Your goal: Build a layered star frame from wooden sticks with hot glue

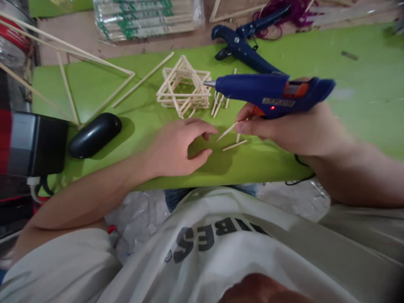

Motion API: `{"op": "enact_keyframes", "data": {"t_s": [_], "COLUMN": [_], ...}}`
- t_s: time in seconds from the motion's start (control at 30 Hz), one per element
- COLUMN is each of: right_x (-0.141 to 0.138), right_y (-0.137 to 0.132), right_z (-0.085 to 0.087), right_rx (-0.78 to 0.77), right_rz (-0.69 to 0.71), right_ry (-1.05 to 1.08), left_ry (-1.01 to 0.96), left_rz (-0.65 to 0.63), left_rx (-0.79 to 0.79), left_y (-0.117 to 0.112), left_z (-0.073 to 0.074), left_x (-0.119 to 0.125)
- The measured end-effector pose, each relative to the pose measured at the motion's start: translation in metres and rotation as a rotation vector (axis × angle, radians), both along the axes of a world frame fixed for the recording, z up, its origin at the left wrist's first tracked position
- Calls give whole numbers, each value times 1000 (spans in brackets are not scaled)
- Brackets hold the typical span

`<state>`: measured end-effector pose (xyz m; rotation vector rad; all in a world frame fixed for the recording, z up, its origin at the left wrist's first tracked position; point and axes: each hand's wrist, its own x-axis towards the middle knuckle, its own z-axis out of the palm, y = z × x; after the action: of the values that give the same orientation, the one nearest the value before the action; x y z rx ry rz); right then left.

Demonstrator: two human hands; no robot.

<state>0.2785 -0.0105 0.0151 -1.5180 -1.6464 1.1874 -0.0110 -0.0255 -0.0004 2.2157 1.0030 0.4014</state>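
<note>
My right hand [284,128] is wrapped round a blue hot glue gun [249,87], its red light lit and its metal nozzle pointing left. Thumb and finger of that same hand also pinch a short wooden stick [226,131]. My left hand [186,147] hovers just left of this stick, thumb and fingers apart, with nothing in it. Beyond the left hand stands a star-shaped frame of stacked wooden sticks [184,96]; the nozzle tip appears beside its right edge. Below the gun lie loose short stick pieces [235,145], and more sit right of the star.
A large stick frame [124,81] and a black oval case [95,135] lie at left, near a black box [39,143]. Behind are packaged chopsticks [148,19], a blue cutter [243,46] and purple string [271,21]. The green board's [151,183] front edge is near my body.
</note>
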Motion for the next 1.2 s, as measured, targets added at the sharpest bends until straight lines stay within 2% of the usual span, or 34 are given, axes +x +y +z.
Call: {"op": "enact_keyframes", "data": {"t_s": [0.13,0.3,0.47,0.67,0.87,1.2], "right_x": [8,4,7,11,8,3], "right_y": [9,16,14,9,11,16], "right_z": [3,5,5,14,16,16], "right_rx": [-94,-133,-87,-28,-23,-24], "right_rz": [40,121,190,264,299,264], "right_ry": [-37,51,38,-95,-58,-100], "left_ry": [106,75,90,148,129,196], "left_rz": [-16,44,22,-13,7,55], "left_rx": [28,-18,-17,28,49,14], "left_y": [-3,-1,0,-1,-4,0], "left_z": [-5,-10,-13,-12,-15,-5], "left_x": [4,16,29,37,40,41]}}
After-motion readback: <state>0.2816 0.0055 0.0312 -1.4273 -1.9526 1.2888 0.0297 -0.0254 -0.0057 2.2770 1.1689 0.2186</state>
